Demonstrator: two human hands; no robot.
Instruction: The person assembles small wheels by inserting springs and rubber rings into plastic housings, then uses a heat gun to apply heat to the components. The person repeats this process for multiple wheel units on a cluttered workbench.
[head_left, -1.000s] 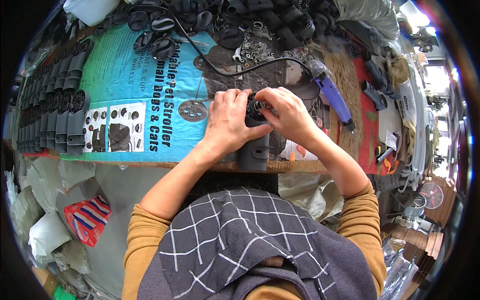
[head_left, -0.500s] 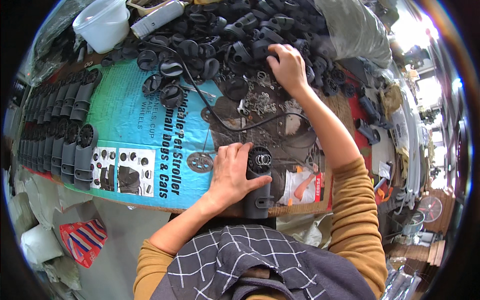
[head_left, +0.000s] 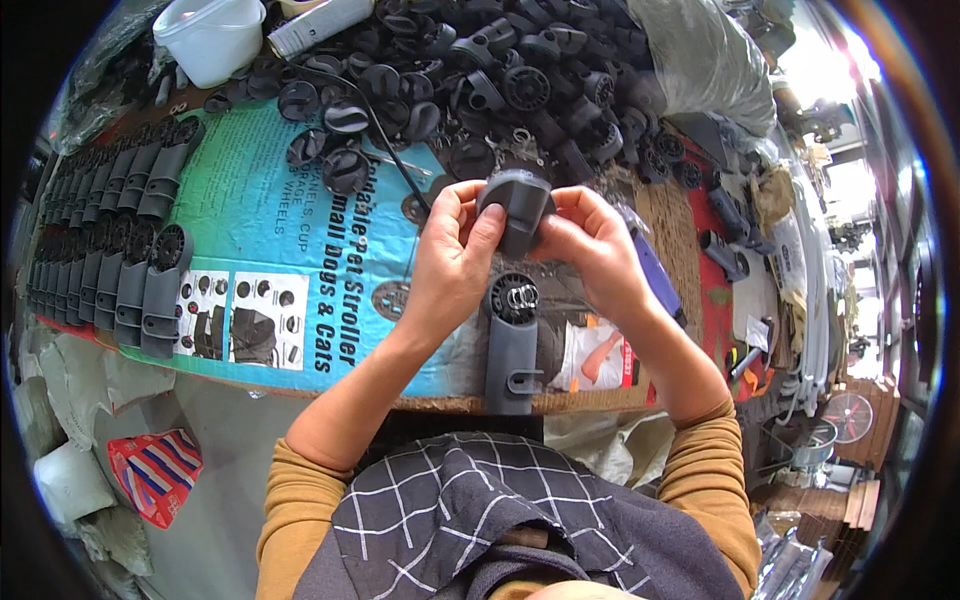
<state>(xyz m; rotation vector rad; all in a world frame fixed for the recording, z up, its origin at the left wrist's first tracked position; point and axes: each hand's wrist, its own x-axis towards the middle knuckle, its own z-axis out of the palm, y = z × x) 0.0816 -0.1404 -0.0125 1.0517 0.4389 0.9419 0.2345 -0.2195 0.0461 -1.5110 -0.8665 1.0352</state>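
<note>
A black plastic joint piece [head_left: 518,205] with a rounded end is held up over the middle of the table, between both sets of fingers. My left hand [head_left: 450,255] pinches its left side, thumb on the near face. On the other side my right hand [head_left: 598,255] grips it with thumb and fingers. Just below them, a grey tube fitting [head_left: 512,360] lies on the table, pointing at me. Its round black head faces up, with a metal coil spring [head_left: 522,298] in it. Small metal hardware near the joint piece is partly hidden.
Black plastic parts [head_left: 520,45] are heaped at the back. Two rows of grey fittings [head_left: 160,300] stand at the left on a blue printed cardboard sheet [head_left: 255,200]. A white tub [head_left: 212,45], a spray can [head_left: 318,27] and a purple-blue object [head_left: 657,275] lie around.
My right hand has come back from the heap with a black joint piece. My left hand has let go of the grey fitting and moved up to grip that piece too.
</note>
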